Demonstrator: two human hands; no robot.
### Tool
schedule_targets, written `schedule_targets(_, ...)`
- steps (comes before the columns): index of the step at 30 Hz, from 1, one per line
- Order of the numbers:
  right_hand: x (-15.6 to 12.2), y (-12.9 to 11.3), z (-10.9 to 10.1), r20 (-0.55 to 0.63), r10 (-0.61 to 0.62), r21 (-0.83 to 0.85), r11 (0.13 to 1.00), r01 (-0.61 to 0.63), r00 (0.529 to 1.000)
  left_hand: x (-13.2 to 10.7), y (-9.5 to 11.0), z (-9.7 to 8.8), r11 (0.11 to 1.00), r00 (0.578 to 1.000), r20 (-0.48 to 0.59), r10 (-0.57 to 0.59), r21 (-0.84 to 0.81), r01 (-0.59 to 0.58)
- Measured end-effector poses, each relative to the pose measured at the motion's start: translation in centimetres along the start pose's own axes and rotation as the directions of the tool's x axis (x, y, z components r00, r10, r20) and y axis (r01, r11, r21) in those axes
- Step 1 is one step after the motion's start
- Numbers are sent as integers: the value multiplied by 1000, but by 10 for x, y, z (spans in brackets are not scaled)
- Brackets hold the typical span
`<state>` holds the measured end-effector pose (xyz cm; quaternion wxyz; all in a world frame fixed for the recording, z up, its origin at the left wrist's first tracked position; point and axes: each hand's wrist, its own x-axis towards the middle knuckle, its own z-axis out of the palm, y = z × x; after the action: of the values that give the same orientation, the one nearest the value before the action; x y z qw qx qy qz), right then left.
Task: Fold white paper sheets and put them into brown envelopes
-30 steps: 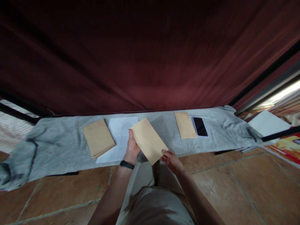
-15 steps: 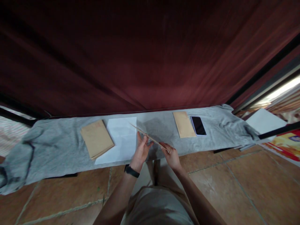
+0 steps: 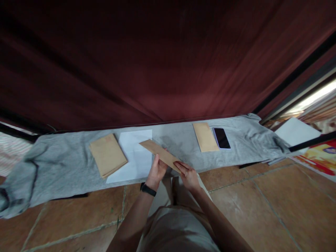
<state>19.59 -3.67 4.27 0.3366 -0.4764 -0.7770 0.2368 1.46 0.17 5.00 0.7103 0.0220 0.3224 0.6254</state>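
Between my hands is a brown paper envelope (image 3: 160, 154), tilted above the cloth-covered surface. My left hand (image 3: 156, 170) grips its lower long edge, thumb on the near face and fingers behind. At its right end, my right hand (image 3: 188, 176) is closed on it, fingers lying over the face. To the left, a stack of brown envelopes (image 3: 108, 154) overlaps white paper (image 3: 136, 152). Another brown envelope (image 3: 206, 137) lies flat to the right, its edge beside a dark-screened phone (image 3: 222, 138) in a pale purple case.
A grey cloth (image 3: 65, 164) covers the long narrow surface. Behind it hangs a dark red curtain (image 3: 168, 70), with black frame bars at both sides. On the right are a white sheet (image 3: 298, 132) and a red and yellow printed package (image 3: 321, 157). Below is a tiled floor (image 3: 241, 203).
The envelope in my hands has turned from nearly edge-on to showing its broad face. My right hand's fingers now lie over that face. The other envelopes and phone stay put.
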Motion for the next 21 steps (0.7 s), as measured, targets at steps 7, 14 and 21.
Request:
schedule_targets(7, -1, 0, 0, -12, -2, -3, 1000, 2, 1000, -1, 2, -3, 1000, 999, 45, 6, 26, -7)
schedule_targets(14, -6, 2, -2, -10, -27, -22, 999, 26, 1000, 0, 24, 5, 996, 993, 79, 85, 31, -88)
schedule_targets(21, -8, 3, 0, 6, -44, -46, 998, 44, 999, -1, 27, 5, 994, 992, 87, 90, 54, -95)
